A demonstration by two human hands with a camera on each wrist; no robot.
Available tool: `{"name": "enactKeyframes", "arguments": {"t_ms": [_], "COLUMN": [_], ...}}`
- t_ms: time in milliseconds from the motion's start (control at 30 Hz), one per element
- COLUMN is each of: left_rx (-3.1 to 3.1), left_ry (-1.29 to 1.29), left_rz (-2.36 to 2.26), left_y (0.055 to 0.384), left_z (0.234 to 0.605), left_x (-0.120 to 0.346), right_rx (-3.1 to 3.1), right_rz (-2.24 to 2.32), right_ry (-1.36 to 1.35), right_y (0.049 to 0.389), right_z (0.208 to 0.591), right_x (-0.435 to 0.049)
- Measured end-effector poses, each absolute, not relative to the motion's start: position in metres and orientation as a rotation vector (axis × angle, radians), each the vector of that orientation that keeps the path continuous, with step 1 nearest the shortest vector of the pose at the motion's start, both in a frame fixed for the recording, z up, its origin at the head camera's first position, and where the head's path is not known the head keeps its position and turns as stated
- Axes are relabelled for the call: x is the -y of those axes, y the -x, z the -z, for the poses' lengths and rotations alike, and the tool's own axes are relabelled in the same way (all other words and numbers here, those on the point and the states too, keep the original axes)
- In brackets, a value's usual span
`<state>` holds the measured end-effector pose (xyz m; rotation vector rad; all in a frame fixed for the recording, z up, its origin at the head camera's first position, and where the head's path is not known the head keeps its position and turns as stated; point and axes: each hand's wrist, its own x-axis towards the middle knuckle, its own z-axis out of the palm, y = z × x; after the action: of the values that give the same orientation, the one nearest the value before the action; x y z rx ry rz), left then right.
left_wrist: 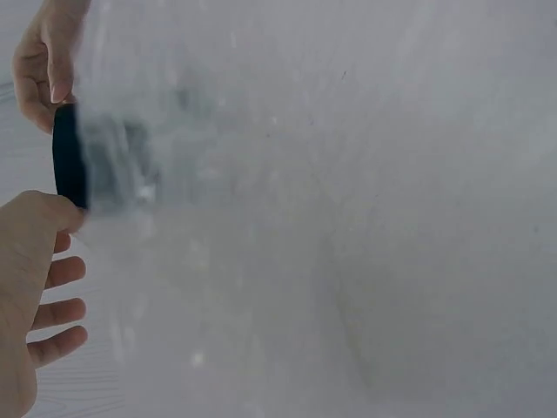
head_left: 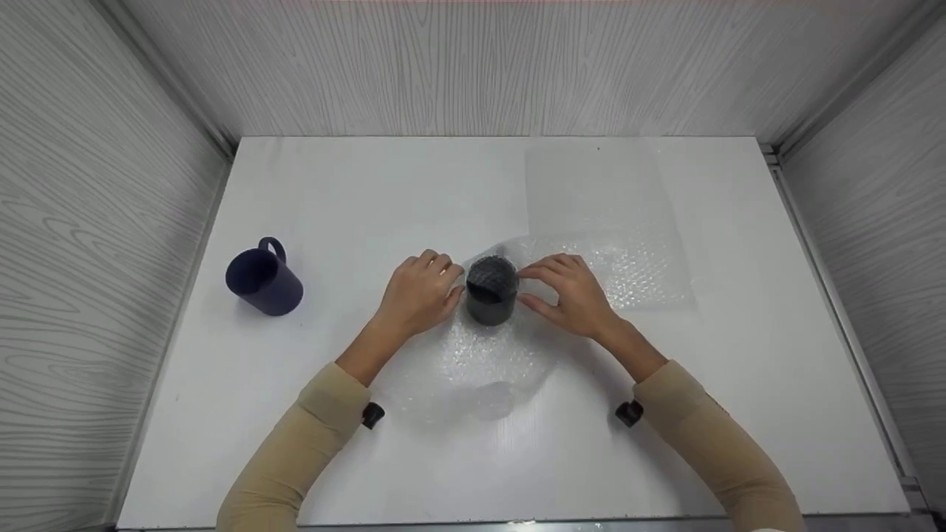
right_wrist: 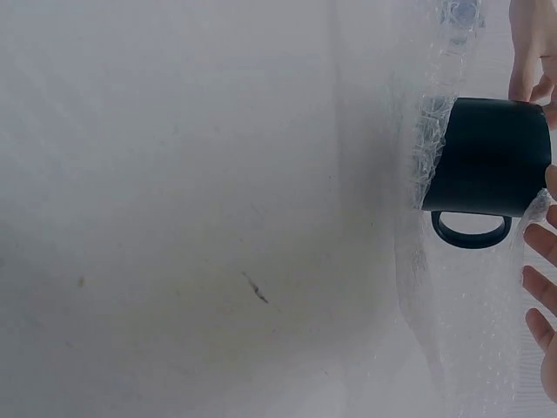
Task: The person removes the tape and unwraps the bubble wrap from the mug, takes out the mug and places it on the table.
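Note:
A dark mug (head_left: 490,310) stands mid-table, and its handle shows in the right wrist view. Clear bubble wrap (head_left: 484,358) lies under and around it, and crinkled film covers part of its side. My left hand (head_left: 423,293) is at the mug's left side, thumb and fingertips right by the rim with a gap between them. In the left wrist view its other fingers (left_wrist: 63,309) are spread. Opposite it, my right hand (head_left: 573,294) has its fingertips at the mug's right edge, thumb apart from the fingers. Spread fingers (right_wrist: 541,283) show in the right wrist view.
A dark blue mug (head_left: 270,284) leans on the table's left side, handle toward the back. Another sheet of bubble wrap (head_left: 639,270) lies flat at the back right. Wood-grain panels (head_left: 443,66) border the white table (head_left: 355,192).

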<state>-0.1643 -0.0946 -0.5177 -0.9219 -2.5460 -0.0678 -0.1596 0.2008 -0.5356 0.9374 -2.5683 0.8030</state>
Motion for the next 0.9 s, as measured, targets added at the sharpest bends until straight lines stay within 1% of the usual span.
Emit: {"name": "enactKeyframes", "arguments": {"t_ms": [533, 900], "left_rx": [2.512, 2.519], "left_ry": [0.890, 0.885], "left_rz": [0.121, 0.106], "left_y": [0.1690, 0.1715], "left_z": [0.5202, 0.5185], "left_x": [0.0908, 0.0916], "right_rx": [2.554, 2.511], "right_rz": [-0.786, -0.666], "right_ry": [-0.946, -1.014], "right_y": [0.1578, 0.1521], "right_z": [0.5369, 0.5341], "right_x": [-0.2016, -0.2074]}}
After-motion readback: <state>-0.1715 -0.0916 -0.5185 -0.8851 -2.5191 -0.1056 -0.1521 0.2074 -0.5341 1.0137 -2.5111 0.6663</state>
